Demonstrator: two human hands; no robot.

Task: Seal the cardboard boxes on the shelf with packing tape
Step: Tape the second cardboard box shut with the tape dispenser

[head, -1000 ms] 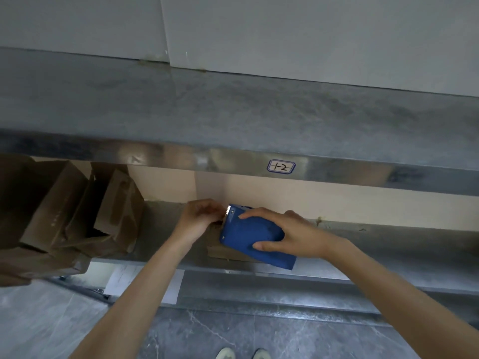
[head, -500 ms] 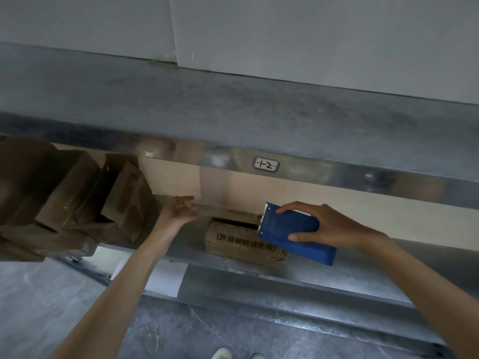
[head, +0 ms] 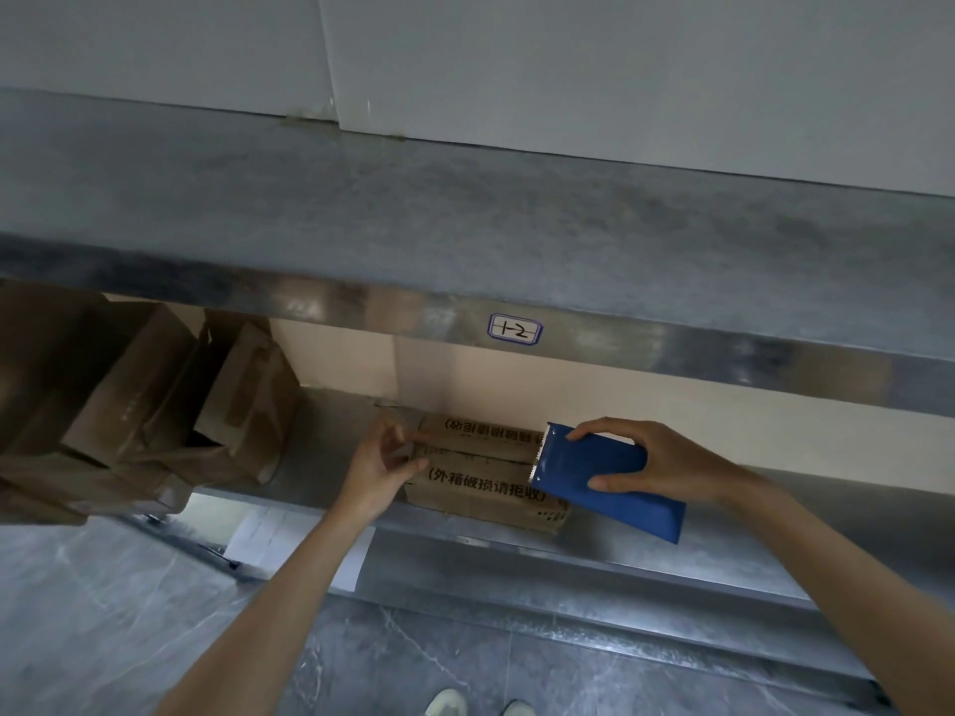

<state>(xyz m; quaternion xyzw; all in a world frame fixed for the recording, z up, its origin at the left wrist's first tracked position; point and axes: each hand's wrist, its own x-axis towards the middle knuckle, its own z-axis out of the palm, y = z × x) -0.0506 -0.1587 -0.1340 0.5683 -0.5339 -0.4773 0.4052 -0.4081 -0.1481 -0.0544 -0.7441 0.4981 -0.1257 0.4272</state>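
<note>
A pale wall (head: pixel 568 59) rose behind a steel shelf unit, and grey marbled floor (head: pixel 103 622) lay below. The upper shelf (head: pixel 465 209) spanned the whole view, bare on top, with a small tag reading "1-2" (head: pixel 514 330) stuck to its front lip. The lower shelf (head: pixel 646 550) ran beneath it, its far right end cut off by the frame edge.

At the left, a heap of boxes (head: pixel 155 405) leaned against one another in shadow; their count was hard to make out, and the frame cut off the leftmost ones. One showed a strip of tape on its face.

Near the middle of the lower shelf sat the box (head: pixel 486 478), flat and brown, with printed characters on its top and front. Its right end was hidden behind the dispenser (head: pixel 610 480), a blue tape holder with a toothed edge facing left, just over the box top. The tape itself was too thin and clear to tell for sure.

The right hand (head: pixel 656 465) had a closed grip on the dispenser, fingers over the top and thumb below. The left hand (head: pixel 380 470) rested at the box's left end, fingers loosely curled with thumb and fingertips close together at the top edge; whether they pinched tape could not be told.

A white sheet (head: pixel 258 534) lay on the floor under the shelf, partly hidden by the left forearm. Two shoe tips (head: pixel 447 702) showed at the bottom edge.
</note>
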